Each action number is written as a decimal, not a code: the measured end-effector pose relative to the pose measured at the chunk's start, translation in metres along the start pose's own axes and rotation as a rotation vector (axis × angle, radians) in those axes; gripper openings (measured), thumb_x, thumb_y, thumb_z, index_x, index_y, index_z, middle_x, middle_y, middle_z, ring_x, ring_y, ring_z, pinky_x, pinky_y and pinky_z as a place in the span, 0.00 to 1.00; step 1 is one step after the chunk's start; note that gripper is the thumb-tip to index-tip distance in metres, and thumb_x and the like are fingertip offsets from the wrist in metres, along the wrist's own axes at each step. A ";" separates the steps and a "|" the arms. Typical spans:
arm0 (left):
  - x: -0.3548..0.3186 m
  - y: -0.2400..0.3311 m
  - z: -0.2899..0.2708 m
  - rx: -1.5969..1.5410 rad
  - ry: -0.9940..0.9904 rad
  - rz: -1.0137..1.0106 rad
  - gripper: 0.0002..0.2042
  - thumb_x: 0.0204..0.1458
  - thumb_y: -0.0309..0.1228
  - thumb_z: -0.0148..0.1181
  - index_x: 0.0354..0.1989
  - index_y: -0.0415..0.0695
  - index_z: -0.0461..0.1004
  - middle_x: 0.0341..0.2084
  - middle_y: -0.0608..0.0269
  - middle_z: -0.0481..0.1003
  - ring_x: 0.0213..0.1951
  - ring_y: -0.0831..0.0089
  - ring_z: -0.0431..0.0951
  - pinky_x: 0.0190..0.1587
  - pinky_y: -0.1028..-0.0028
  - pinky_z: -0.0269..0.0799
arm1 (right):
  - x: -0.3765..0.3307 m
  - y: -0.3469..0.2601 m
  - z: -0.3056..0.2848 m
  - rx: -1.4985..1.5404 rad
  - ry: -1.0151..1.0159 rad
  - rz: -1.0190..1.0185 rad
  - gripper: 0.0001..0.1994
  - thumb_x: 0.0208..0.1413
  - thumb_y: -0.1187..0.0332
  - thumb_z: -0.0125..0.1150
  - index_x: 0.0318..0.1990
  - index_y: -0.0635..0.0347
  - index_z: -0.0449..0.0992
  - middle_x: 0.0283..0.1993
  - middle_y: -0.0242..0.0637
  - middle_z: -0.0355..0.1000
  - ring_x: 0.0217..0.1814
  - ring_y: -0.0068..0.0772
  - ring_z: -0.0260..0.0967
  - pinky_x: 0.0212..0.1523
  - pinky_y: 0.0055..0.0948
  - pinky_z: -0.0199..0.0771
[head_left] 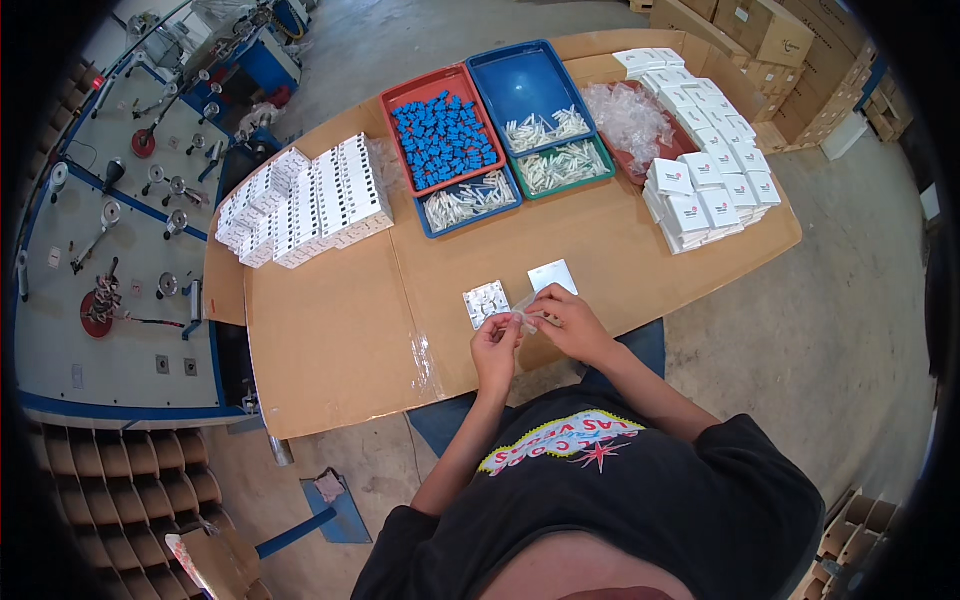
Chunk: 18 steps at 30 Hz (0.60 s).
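Both bare hands meet near the front edge of the brown cardboard sheet [340, 310] that covers the table, holding a small translucent plastic bag [527, 323] between them. The left hand [493, 342] has thumb and fingers drawn together in a narrow pinch on the bag's left side; the right hand [566, 318], turned palm down, pinches the other side with its fingertips close together — whether anything lies inside the plastic is too small to tell. Just beyond the left hand lies a white square plastic fitting [486, 301] with small raised parts on its face, and just beyond the right hand a smooth white square plate [554, 275]. Farther back stand rectangular plastic trays: a red one [440, 84] holding a heap of small blue plastic pieces [446, 140], a large blue one [518, 85] with slim white pieces [546, 129] at its near end, a green one [570, 188] and a smaller blue one [478, 221], both filled with similar white pieces. To the right of these, a pile of crumpled clear plastic [628, 118] fills another red tray [640, 173], next to stacked flat white square packets [716, 205]. On the left sit close-packed rows of white blocks [330, 205] with dark square marks — well apart from the hands. A strip of shiny clear tape [425, 366] runs along the cardboard left of the left hand.
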<state>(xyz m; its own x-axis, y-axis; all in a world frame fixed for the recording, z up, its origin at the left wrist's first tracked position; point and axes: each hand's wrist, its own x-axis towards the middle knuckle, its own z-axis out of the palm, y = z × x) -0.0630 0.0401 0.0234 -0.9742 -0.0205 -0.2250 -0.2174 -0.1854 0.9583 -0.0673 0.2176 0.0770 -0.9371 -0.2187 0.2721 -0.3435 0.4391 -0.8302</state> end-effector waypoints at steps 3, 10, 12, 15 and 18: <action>-0.003 0.004 0.005 -0.065 -0.053 -0.061 0.08 0.63 0.32 0.62 0.44 0.41 0.80 0.32 0.67 0.80 0.32 0.82 0.78 0.36 0.81 0.74 | 0.001 -0.003 0.004 0.294 -0.081 0.312 0.11 0.59 0.67 0.68 0.45 0.64 0.80 0.41 0.39 0.77 0.42 0.31 0.78 0.44 0.30 0.77; -0.008 0.006 0.000 -0.018 -0.103 -0.064 0.09 0.64 0.32 0.60 0.42 0.39 0.80 0.32 0.66 0.81 0.33 0.81 0.79 0.38 0.80 0.75 | -0.001 0.025 0.007 0.417 -0.249 0.353 0.12 0.60 0.68 0.67 0.45 0.68 0.82 0.37 0.38 0.82 0.41 0.24 0.78 0.43 0.28 0.78; -0.008 0.003 0.002 0.236 -0.087 0.098 0.09 0.65 0.32 0.59 0.40 0.38 0.80 0.32 0.65 0.82 0.34 0.81 0.79 0.37 0.79 0.75 | 0.000 0.037 0.010 0.470 -0.290 0.433 0.09 0.58 0.70 0.66 0.42 0.67 0.83 0.37 0.39 0.82 0.39 0.26 0.78 0.42 0.27 0.77; -0.012 0.016 0.007 0.421 -0.022 0.137 0.10 0.63 0.32 0.62 0.39 0.37 0.79 0.28 0.63 0.81 0.32 0.79 0.80 0.36 0.77 0.74 | -0.002 0.042 0.016 0.349 -0.243 0.421 0.08 0.58 0.71 0.64 0.41 0.66 0.84 0.37 0.40 0.81 0.38 0.27 0.78 0.41 0.28 0.76; -0.012 0.033 0.001 0.742 -0.105 0.104 0.11 0.56 0.35 0.66 0.38 0.40 0.79 0.32 0.56 0.80 0.36 0.65 0.82 0.42 0.68 0.75 | -0.003 0.043 0.022 0.189 -0.027 0.407 0.09 0.58 0.70 0.64 0.43 0.64 0.84 0.37 0.41 0.80 0.38 0.28 0.77 0.40 0.30 0.76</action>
<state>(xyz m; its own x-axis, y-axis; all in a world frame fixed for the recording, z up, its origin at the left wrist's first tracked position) -0.0587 0.0355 0.0575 -0.9845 0.0993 -0.1443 -0.0718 0.5227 0.8495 -0.0776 0.2179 0.0290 -0.9908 -0.0848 -0.1059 0.0727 0.3273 -0.9421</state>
